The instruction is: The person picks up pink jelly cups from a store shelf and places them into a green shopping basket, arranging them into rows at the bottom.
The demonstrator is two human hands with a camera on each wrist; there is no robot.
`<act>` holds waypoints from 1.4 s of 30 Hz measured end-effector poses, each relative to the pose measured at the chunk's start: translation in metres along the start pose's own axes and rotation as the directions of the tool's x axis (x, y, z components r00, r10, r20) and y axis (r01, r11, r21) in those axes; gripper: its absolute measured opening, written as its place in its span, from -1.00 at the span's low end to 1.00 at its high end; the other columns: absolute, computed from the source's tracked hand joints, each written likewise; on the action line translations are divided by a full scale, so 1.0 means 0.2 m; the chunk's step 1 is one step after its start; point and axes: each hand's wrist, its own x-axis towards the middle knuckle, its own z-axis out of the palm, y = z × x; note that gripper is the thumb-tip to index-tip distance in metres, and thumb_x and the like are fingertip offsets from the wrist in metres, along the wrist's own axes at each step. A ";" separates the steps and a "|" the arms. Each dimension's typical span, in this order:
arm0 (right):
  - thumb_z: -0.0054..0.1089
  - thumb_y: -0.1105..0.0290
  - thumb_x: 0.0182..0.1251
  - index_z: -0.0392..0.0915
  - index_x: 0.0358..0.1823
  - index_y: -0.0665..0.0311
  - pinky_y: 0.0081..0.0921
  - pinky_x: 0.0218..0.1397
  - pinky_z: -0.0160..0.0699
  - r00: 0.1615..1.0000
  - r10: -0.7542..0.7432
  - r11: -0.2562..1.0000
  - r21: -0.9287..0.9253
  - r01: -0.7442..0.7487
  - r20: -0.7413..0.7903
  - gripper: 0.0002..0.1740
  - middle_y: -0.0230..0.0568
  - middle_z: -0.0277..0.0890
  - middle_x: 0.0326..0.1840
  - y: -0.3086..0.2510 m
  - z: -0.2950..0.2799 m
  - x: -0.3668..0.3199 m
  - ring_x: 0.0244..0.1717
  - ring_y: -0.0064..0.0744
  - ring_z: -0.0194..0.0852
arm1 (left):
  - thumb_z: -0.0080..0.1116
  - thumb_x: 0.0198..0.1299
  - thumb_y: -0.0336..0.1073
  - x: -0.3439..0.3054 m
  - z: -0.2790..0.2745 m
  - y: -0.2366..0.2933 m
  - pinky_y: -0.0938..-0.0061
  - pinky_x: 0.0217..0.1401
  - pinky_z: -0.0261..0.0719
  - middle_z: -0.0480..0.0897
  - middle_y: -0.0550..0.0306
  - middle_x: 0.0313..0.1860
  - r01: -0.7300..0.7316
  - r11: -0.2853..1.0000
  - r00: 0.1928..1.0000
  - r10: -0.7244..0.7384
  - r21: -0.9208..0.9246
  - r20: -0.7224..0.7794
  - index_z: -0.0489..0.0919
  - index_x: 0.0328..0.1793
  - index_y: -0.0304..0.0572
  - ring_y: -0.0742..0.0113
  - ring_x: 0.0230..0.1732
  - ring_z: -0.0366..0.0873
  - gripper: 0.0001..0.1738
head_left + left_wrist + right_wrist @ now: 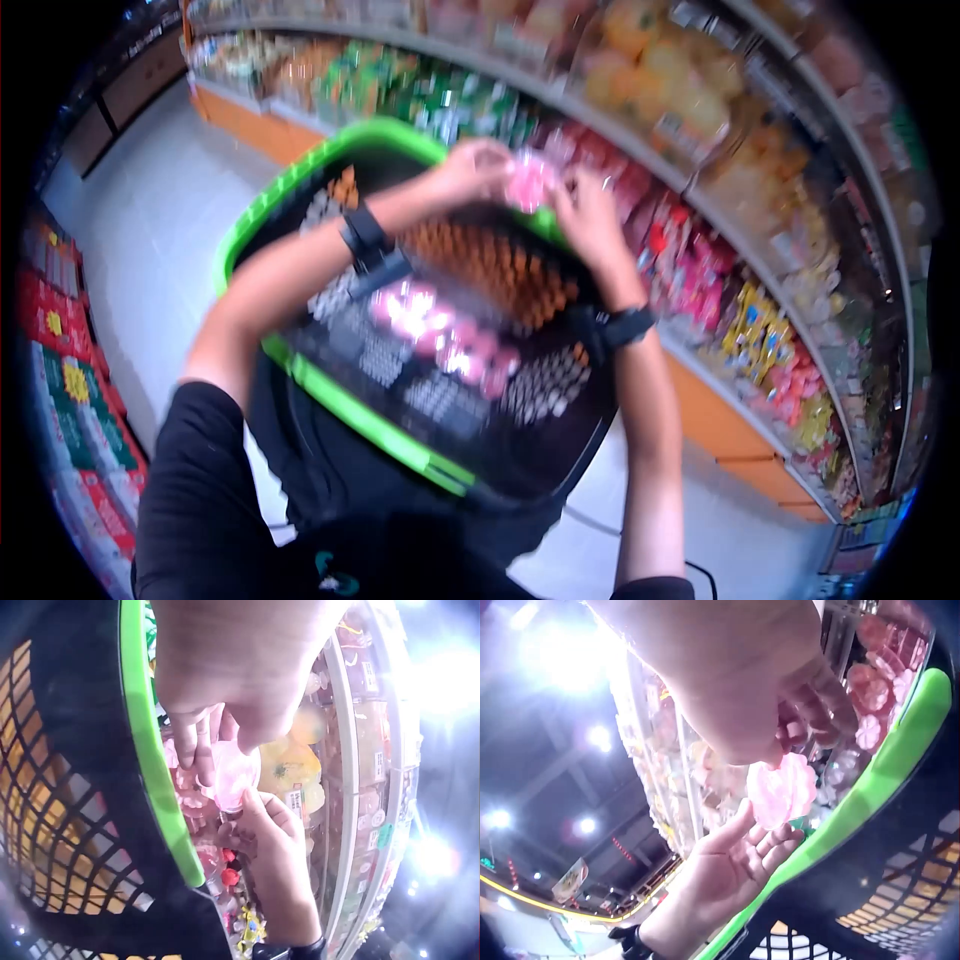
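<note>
A pink jelly cup with a scalloped edge (530,182) is between my two hands above the far rim of a basket (370,420). My left hand (470,170) holds its left side, thumb against the cup in the right wrist view. On the other side, my right hand (590,205) pinches the edge between thumb and fingers; in the left wrist view its thumb presses the clear pink cup (236,776). A row of shiny pink cups (445,335) lies on the basket's bottom.
The black basket has a bright green rim (870,787) and mesh walls. Behind it curves a shelf (700,190) filled with bagged sweets and jellies, above an orange base (715,400). Red and green boxes (70,380) stand at the left, across a pale floor (150,190).
</note>
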 end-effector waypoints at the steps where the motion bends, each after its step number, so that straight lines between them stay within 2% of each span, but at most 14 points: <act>1: 0.15 0.18 0.25 0.43 -0.39 0.38 -0.08 -0.28 0.43 0.988 0.092 0.995 0.022 -0.096 0.121 -0.65 0.12 0.49 -0.46 -0.09 0.01 -0.02 -0.36 0.20 0.46 | 0.20 0.24 -0.18 -0.06 -0.06 -0.03 0.65 -0.36 0.49 0.60 0.18 -0.31 0.024 0.999 0.998 -0.027 0.039 0.065 0.47 0.06 -0.15 0.48 -0.37 0.57 -0.66; 6: 0.00 0.24 0.30 0.47 -0.23 0.47 -0.15 -0.20 0.50 0.826 0.248 0.969 -0.119 -0.218 0.507 -0.66 0.21 0.51 -0.37 -0.22 0.25 -0.20 -0.32 0.11 0.56 | 0.05 0.28 -0.39 -0.28 -0.23 -0.15 0.61 -0.25 0.64 0.59 0.12 -0.32 0.370 0.905 0.903 -0.403 0.209 0.149 0.45 -0.09 -0.28 0.43 -0.29 0.64 -0.86; 10: -0.06 0.40 0.19 0.58 -0.21 0.47 -0.25 -0.32 0.60 0.224 0.440 0.763 -0.230 -0.604 0.870 -0.69 0.08 0.62 -0.35 -0.21 0.53 -0.24 -0.39 -0.12 0.65 | -0.01 0.26 -0.46 -0.31 -0.31 -0.42 0.53 -0.21 0.70 0.58 0.08 -0.30 0.599 0.693 0.749 -0.663 0.400 0.027 0.44 -0.10 -0.29 0.38 -0.32 0.63 -0.88; 12: -0.04 0.36 0.20 0.57 -0.28 0.45 -0.47 -0.47 0.56 0.154 0.376 0.735 -0.193 -0.650 0.914 -0.71 -0.18 0.57 -0.42 -0.08 0.68 -0.35 -0.51 -0.37 0.53 | -0.02 0.26 -0.47 -0.31 -0.23 -0.49 0.58 -0.37 0.66 0.58 0.12 -0.41 0.657 0.630 0.701 -0.712 0.415 -0.029 0.47 -0.07 -0.33 0.41 -0.43 0.60 -0.84; 14: -0.03 0.36 0.19 0.56 -0.24 0.43 -0.47 -0.48 0.52 0.134 0.439 0.693 -0.240 -0.680 0.888 -0.72 -0.20 0.55 -0.42 0.00 0.79 -0.46 -0.50 -0.40 0.50 | -0.02 0.25 -0.48 -0.22 -0.29 -0.78 0.61 -0.45 0.59 0.59 0.13 -0.47 0.639 0.590 0.619 -0.775 0.493 0.127 0.52 -0.07 -0.37 0.45 -0.48 0.57 -0.82; 16: -0.05 0.36 0.20 0.55 -0.24 0.41 -0.46 -0.47 0.49 0.033 0.481 0.580 -0.290 -0.762 0.876 -0.73 -0.18 0.54 -0.40 0.07 0.84 -0.56 -0.48 -0.41 0.49 | -0.06 0.21 -0.51 -0.21 -0.21 -0.85 0.62 -0.47 0.56 0.61 0.13 -0.47 0.617 0.543 0.652 -0.758 0.569 0.017 0.57 -0.10 -0.36 0.48 -0.49 0.56 -0.79; 22: -0.06 0.43 0.28 0.52 -0.23 0.45 -0.34 -0.53 0.35 -0.059 0.580 0.224 -0.229 -0.947 0.813 -0.77 -0.05 0.51 -0.34 0.10 1.04 -0.89 -0.54 -0.34 0.36 | 0.05 0.09 -0.30 -0.21 -0.15 -1.23 0.32 -0.26 0.62 0.66 -0.12 -0.21 0.469 0.461 0.618 -0.780 0.753 0.094 0.57 -0.03 -0.48 0.15 -0.19 0.65 -0.61; 26: -0.02 0.43 0.23 0.54 -0.45 0.42 -0.23 -0.54 0.38 -0.016 0.706 0.304 -0.324 -0.896 0.708 -0.78 -0.10 0.52 -0.49 0.24 1.27 -1.12 -0.55 -0.26 0.47 | 0.03 0.08 -0.22 -0.23 -0.16 -1.34 0.28 -0.04 0.56 0.63 -0.28 -0.09 0.211 0.497 0.774 -0.611 0.841 0.167 0.56 0.01 -0.46 -0.01 -0.02 0.61 -0.54; 31: -0.01 0.46 0.16 0.54 -0.56 0.36 -0.24 -0.54 0.43 -0.105 0.683 0.102 -0.236 -0.966 0.723 -0.80 -0.12 0.48 -0.61 0.24 1.41 -1.29 -0.60 -0.19 0.49 | 0.00 0.05 -0.19 -0.24 -0.19 -1.44 0.30 0.07 0.51 0.59 -0.34 -0.01 0.009 0.407 0.617 -0.721 0.913 0.315 0.56 -0.01 -0.51 -0.04 0.06 0.57 -0.50; 32: -0.01 0.45 0.17 0.55 -0.56 0.36 -0.25 -0.55 0.42 -0.125 0.655 0.172 -0.308 -0.936 0.745 -0.79 -0.13 0.46 -0.63 0.26 1.44 -1.29 -0.61 -0.20 0.48 | -0.01 0.05 -0.21 -0.25 -0.17 -1.41 0.30 0.06 0.51 0.59 -0.33 -0.01 0.374 0.373 0.576 -0.811 0.849 0.102 0.55 0.01 -0.53 -0.03 0.07 0.57 -0.49; 34: 0.00 0.40 0.18 0.56 -0.54 0.39 -0.21 -0.55 0.42 -0.075 0.691 0.307 -0.387 -0.869 0.719 -0.75 -0.08 0.50 -0.60 0.29 1.47 -1.32 -0.61 -0.21 0.48 | -0.01 0.06 -0.21 -0.24 -0.20 -1.47 0.26 0.09 0.49 0.58 -0.30 0.04 0.366 0.433 0.658 -0.747 0.824 0.100 0.52 0.07 -0.53 0.00 0.11 0.55 -0.47; 37: 0.05 0.26 0.23 0.58 -0.45 0.43 -0.21 -0.50 0.46 0.069 0.724 0.423 -0.363 -0.830 0.687 -0.67 -0.01 0.54 -0.54 0.31 1.46 -1.37 -0.57 -0.20 0.51 | 0.00 0.07 -0.18 -0.19 -0.22 -1.42 0.23 0.09 0.48 0.56 -0.26 0.09 0.321 0.370 0.602 -0.790 0.871 0.114 0.54 0.09 -0.45 0.03 0.12 0.54 -0.47; 40: 0.10 0.10 0.24 0.60 -0.36 0.45 -0.23 -0.43 0.51 -0.035 0.688 0.401 -0.419 -0.815 0.725 -0.55 -0.01 0.57 -0.49 0.18 1.24 -1.08 -0.53 -0.17 0.55 | 0.07 0.06 -0.10 -0.14 -0.25 -1.21 0.21 0.06 0.50 0.60 -0.18 0.03 0.226 0.325 0.598 -0.790 0.918 0.132 0.57 0.05 -0.39 0.03 0.04 0.57 -0.46; 42: 0.07 0.05 0.26 0.59 -0.36 0.43 -0.22 -0.34 0.54 0.066 0.625 0.652 -0.473 -0.593 0.778 -0.52 -0.10 0.60 -0.42 0.16 1.13 -0.92 -0.42 -0.15 0.58 | 0.06 0.15 -0.15 -0.12 -0.33 -1.08 0.39 -0.39 0.44 0.61 0.04 -0.35 0.410 0.611 0.603 -0.739 0.678 0.301 0.61 -0.20 -0.32 0.30 -0.36 0.54 -0.66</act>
